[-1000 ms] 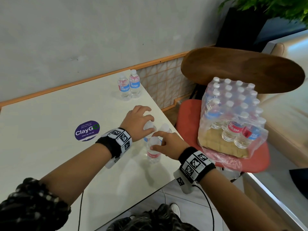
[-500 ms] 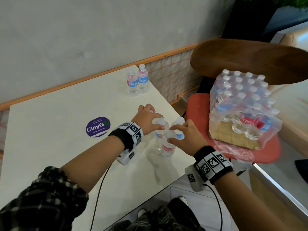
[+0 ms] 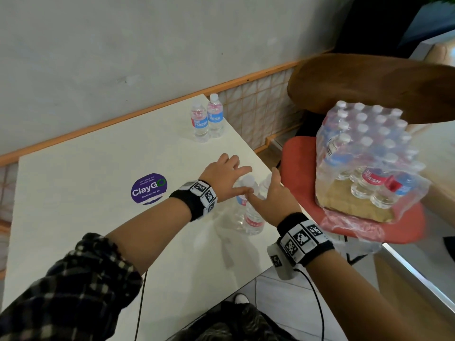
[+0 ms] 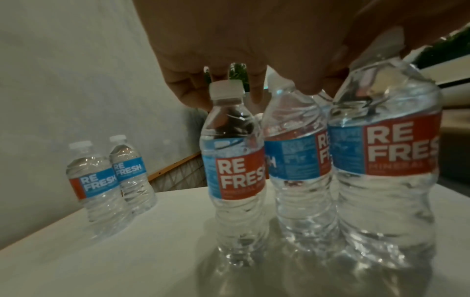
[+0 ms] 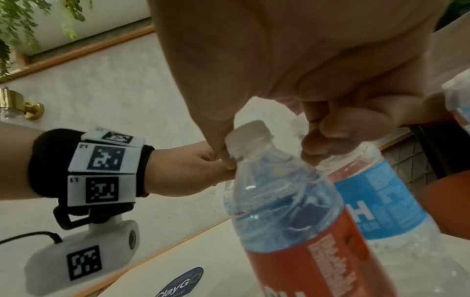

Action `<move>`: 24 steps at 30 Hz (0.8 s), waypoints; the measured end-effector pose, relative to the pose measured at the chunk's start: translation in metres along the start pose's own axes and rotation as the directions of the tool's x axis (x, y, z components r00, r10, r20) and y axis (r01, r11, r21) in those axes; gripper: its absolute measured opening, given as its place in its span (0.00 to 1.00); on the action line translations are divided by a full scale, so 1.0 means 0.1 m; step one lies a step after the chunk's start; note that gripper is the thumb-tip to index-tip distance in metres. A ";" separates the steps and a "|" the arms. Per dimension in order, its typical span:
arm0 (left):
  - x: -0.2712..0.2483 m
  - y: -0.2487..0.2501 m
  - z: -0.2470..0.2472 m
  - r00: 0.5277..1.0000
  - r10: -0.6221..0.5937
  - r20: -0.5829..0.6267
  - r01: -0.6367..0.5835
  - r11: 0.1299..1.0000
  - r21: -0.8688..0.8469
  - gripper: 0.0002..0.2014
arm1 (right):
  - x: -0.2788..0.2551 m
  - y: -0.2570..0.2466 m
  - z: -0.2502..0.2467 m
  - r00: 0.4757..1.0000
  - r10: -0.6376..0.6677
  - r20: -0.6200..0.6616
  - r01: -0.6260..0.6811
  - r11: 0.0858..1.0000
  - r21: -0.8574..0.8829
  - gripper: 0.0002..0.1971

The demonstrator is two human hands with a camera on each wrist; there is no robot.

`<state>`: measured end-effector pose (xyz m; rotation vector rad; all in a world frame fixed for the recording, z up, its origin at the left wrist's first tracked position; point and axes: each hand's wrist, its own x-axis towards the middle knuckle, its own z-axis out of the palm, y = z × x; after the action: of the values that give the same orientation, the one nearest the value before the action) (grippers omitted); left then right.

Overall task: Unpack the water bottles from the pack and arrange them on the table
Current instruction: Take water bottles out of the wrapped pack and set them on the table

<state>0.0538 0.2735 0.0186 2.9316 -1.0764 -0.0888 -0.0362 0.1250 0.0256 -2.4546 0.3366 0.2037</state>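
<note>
Though hidden overhead, wrist view shows right hand (image 5: 292,64) pinching bottle (image 5: 289,213), left hand (image 3: 221,178) splayed.

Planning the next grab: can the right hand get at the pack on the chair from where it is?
Probably yes. The right hand is at the edge of the table next to the pack, whose wrap looks torn open on the near side; nothing stands between them.

This looks to me like a canteen or café: my desk (image 3: 73,193) is plain white, set against the wall, and carries a purple "ClayGo – Clean as you go" sticker (image 3: 149,188). Beside it stands a chair (image 3: 296,153) with a red seat and wooden back, with tiled skirting (image 3: 258,119) and green plants (image 5: 15,24) nearby.
</note>
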 end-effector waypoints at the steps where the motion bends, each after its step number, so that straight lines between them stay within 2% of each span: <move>1: 0.00 -0.02 -0.02 0.999 0.021 0.027 -0.021 1.000 0.000 0.29 | -0.01 -0.02 0.00 1.000 0.022 0.003 -0.022 1.000 -0.006 0.45; 6: -0.05 -0.08 -0.02 0.991 0.105 0.078 -0.100 0.993 -0.065 0.26 | -0.05 -0.07 0.05 0.995 0.074 -0.072 -0.080 0.994 -0.079 0.40; 12: -0.26 -0.12 0.02 0.988 0.155 0.018 -0.154 0.986 -0.059 0.25 | -0.15 -0.13 0.12 0.981 0.104 -0.163 -0.123 0.987 -0.107 0.33; 18: -0.71 -0.35 0.12 0.999 -0.024 -0.040 0.014 0.971 -0.238 0.21 | -0.13 -0.10 0.11 0.970 0.070 -0.232 -0.096 0.990 -0.100 0.17; 21: -0.96 -0.53 0.15 0.994 -0.099 -0.047 0.084 0.963 -0.257 0.20 | -0.14 -0.13 0.16 0.970 0.036 -0.241 -0.068 0.990 -0.126 0.16; 24: -1.20 -0.79 0.19 0.974 -0.217 -0.059 0.193 0.942 -0.276 0.21 | -0.16 -0.11 0.23 0.953 0.013 -0.302 -0.067 0.983 -0.169 0.18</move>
<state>0.0122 0.4110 0.0021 2.7601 -0.6821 -0.0979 -0.0493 0.1510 0.0175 -2.6596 0.5191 -0.1311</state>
